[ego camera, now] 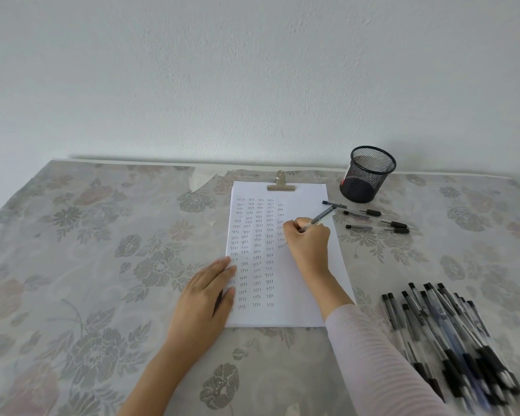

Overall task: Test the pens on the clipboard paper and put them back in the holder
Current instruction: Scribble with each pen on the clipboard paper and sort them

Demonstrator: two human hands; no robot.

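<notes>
A white sheet of paper lies under the metal clip of a clipboard, covered with columns of small written test marks. My right hand grips a clear pen with a black cap, its tip hidden under my fingers at the paper's right column. My left hand lies flat with straight fingers on the paper's left edge. A black mesh pen holder stands upright at the back right; no pens show above its rim.
Three pens lie loose on the flowered tablecloth between the holder and the paper. A pile of several black-capped pens lies at the front right. The table's far edge meets a white wall.
</notes>
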